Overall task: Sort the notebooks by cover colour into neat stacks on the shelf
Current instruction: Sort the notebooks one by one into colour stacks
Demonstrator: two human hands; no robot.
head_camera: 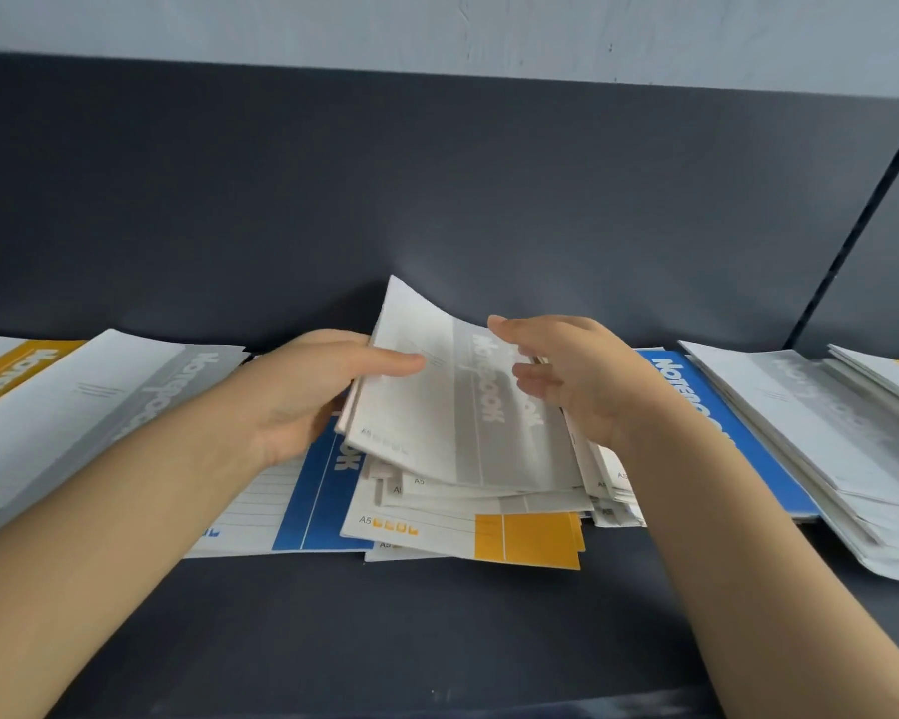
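Observation:
A loose pile of A5 notebooks lies in the middle of the dark shelf [437,630]. My left hand [302,391] grips the left edge of a grey-banded notebook [437,407], thumb on its cover, and tilts it up off the pile. My right hand [577,376] hovers over the notebook's right side with relaxed fingers that hold nothing. Beneath lie a yellow-banded notebook [525,537] and a blue-banded notebook [312,505]. Another blue notebook [707,407] lies at the right, partly behind my right arm.
A grey-banded notebook [89,397] lies at the left over a yellow one [16,365]. A stack of grey notebooks [821,433] lies at the right. The shelf's dark back panel [437,199] rises behind, with a divider [862,220] at the right.

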